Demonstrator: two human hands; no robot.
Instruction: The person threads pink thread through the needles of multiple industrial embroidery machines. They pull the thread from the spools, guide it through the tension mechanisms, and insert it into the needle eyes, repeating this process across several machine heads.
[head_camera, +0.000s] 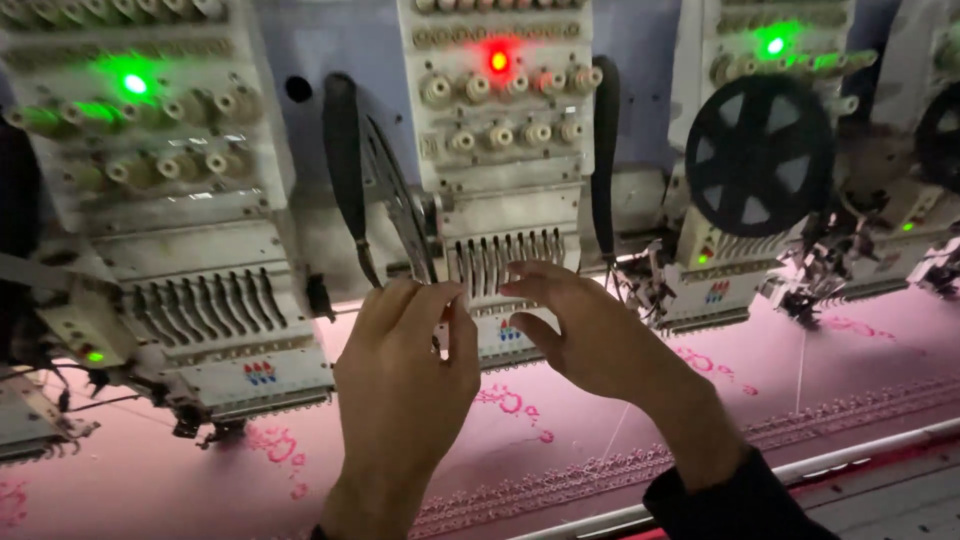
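Both hands are raised in front of the middle head (500, 180) of a multi-head embroidery machine, just below its row of thread levers (505, 262). The left hand (405, 385) is seen from the back, its fingers held together and pointing up, the fingertips close to the levers; whether a thread is pinched cannot be told. The right hand (590, 335) is half open, thumb and fingers curved toward the left hand, and nothing is visibly gripped. A red lamp (498, 61) is lit on this head, while green lamps (134, 84) are lit on the neighbouring heads. Pink fabric (560, 450) with red stitched motifs is stretched beneath the heads.
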